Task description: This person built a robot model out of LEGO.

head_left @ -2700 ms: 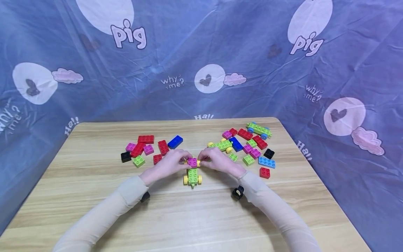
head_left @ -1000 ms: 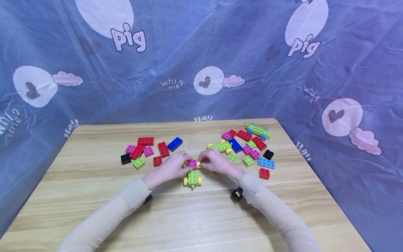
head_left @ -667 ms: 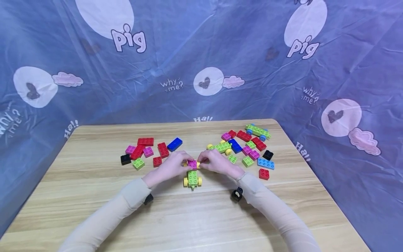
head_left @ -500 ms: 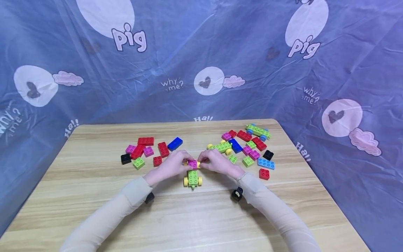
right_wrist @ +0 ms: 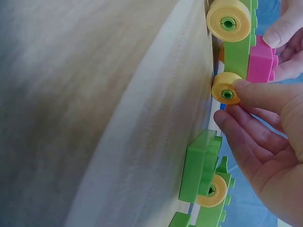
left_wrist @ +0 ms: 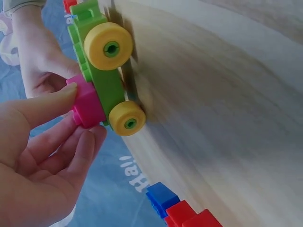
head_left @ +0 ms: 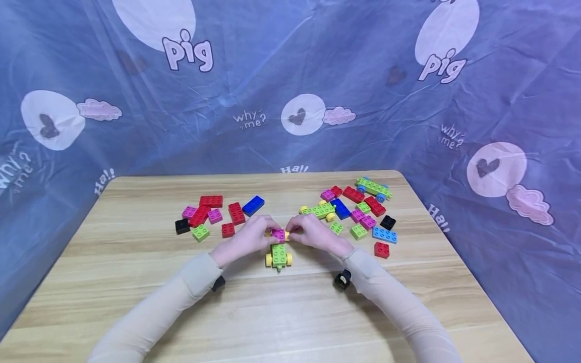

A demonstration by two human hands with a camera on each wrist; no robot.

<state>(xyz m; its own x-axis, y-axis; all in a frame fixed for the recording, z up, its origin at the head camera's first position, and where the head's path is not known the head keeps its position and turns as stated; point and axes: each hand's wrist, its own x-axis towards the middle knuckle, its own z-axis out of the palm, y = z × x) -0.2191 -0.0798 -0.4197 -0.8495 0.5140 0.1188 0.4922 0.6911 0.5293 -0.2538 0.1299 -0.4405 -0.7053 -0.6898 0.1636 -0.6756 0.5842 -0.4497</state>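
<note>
Near the middle of the table, a green wheeled car base (head_left: 279, 254) with yellow wheels carries a magenta square brick (head_left: 279, 235) on the studs of its far end. Thumb and fingers of my left hand (head_left: 247, 237) pinch that brick, as the left wrist view shows the magenta brick (left_wrist: 87, 101) between them. From the other side, my right hand (head_left: 315, 234) grips the far right yellow wheel (right_wrist: 226, 87), thumb on its face in the right wrist view. The brick looks seated flat against the green base (left_wrist: 109, 87). Fingers partly cover the brick from above.
Left of the hands lie loose bricks, including a red one (head_left: 236, 213), a blue one (head_left: 253, 205) and a black one (head_left: 182, 226). More bricks spread at the right, with a second yellow-wheeled base (head_left: 320, 210) and a blue-wheeled base (head_left: 373, 188). A patterned cloth (head_left: 290, 60) hangs behind.
Since the oldest frame, my left hand has shifted slightly right, uncovering the small red brick beside it. Both hands keep their holds, and the magenta brick and car base stay put.
</note>
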